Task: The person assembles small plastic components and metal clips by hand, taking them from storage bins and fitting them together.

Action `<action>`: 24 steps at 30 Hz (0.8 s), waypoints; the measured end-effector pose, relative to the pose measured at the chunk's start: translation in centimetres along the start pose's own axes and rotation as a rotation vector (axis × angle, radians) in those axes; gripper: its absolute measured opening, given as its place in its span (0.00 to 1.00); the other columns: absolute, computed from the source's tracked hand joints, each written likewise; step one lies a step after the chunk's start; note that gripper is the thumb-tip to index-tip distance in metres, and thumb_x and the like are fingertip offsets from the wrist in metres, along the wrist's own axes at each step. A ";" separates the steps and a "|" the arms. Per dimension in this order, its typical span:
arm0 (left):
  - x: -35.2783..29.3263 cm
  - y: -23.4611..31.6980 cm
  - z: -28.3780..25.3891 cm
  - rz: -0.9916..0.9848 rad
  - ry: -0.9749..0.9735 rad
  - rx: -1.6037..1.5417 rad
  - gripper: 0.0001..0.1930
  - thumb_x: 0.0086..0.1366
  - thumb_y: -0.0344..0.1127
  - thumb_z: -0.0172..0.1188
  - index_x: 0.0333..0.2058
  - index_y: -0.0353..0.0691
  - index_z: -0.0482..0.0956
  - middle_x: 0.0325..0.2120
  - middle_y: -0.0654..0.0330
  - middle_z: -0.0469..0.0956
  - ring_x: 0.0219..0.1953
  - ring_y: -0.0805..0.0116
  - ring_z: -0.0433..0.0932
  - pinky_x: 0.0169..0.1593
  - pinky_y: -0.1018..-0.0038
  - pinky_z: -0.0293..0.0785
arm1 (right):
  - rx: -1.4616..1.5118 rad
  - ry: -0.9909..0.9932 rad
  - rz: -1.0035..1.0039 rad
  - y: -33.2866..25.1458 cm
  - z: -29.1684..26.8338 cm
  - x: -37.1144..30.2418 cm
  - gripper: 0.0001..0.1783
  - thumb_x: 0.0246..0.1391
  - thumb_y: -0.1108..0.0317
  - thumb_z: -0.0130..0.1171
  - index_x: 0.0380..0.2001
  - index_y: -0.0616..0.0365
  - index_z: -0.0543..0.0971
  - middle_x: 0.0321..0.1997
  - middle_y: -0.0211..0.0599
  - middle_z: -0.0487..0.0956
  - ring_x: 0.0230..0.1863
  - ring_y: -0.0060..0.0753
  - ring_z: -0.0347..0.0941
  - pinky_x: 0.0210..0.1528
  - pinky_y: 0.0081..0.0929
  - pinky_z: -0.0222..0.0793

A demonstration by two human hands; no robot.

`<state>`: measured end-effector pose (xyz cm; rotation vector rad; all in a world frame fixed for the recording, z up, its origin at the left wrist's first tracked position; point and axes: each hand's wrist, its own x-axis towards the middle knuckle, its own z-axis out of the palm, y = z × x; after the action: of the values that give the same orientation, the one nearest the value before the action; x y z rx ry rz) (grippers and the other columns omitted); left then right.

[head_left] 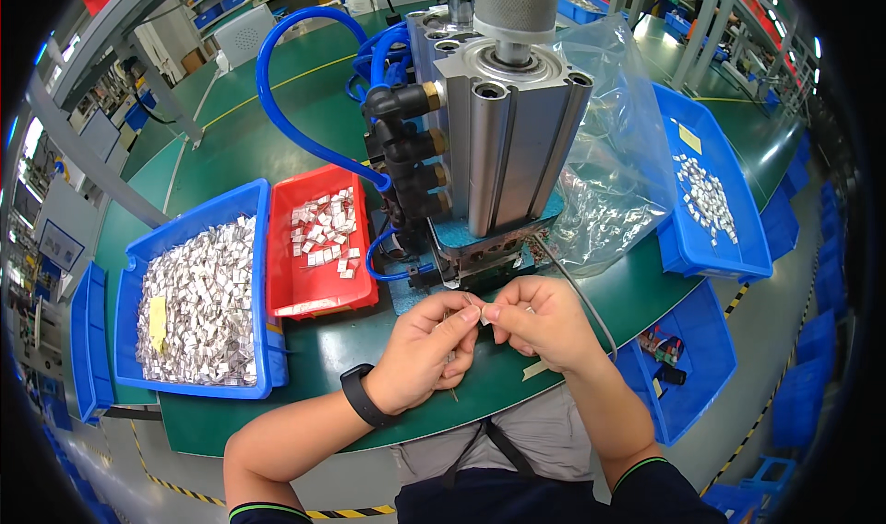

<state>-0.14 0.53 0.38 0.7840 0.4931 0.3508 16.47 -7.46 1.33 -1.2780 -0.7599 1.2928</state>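
Note:
My left hand and my right hand meet fingertip to fingertip just in front of a pneumatic press. Both are closed, thumb against forefinger. Between the fingertips shows a small white block-like part, mostly hidden by the fingers. Thin wire leads poke out below the curled fingers of my left hand, so more small parts seem to lie in that palm. The press has a grey metal cylinder body, black fittings and blue air hoses. Its lower tooling is right behind my fingers.
Left on the green table stand a blue bin heaped with small white parts with leads and a red bin with fewer. A clear plastic bag lies right of the press, beside another blue bin. A lower blue bin holds mixed items.

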 end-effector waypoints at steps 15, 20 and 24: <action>0.1 -0.3 -0.2 0.009 -0.022 -0.009 0.07 0.70 0.33 0.48 0.44 0.41 0.68 0.22 0.60 0.67 0.13 0.78 0.58 0.14 0.82 0.49 | 0.205 0.153 -0.111 -0.3 0.0 1.0 0.11 0.51 0.72 0.62 0.21 0.61 0.72 0.16 0.33 0.73 0.10 0.12 0.58 0.10 0.12 0.51; 0.1 -0.3 -0.2 0.003 -0.011 0.006 0.06 0.69 0.33 0.48 0.42 0.40 0.69 0.21 0.61 0.67 0.13 0.78 0.58 0.14 0.82 0.49 | 0.225 0.175 -0.110 -0.3 0.0 1.2 0.11 0.51 0.72 0.63 0.21 0.63 0.72 0.16 0.33 0.72 0.10 0.11 0.58 0.11 0.13 0.51; 0.0 -0.3 -0.2 -0.003 -0.014 0.003 0.06 0.69 0.33 0.48 0.42 0.39 0.69 0.21 0.61 0.67 0.13 0.78 0.58 0.14 0.82 0.49 | 0.244 0.186 -0.099 -0.4 0.1 1.2 0.11 0.51 0.72 0.63 0.21 0.62 0.71 0.16 0.32 0.72 0.10 0.11 0.57 0.11 0.13 0.50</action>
<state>-0.17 0.48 0.04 0.7881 0.4813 0.3416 16.67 -6.20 1.41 -1.1308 -0.5101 1.1308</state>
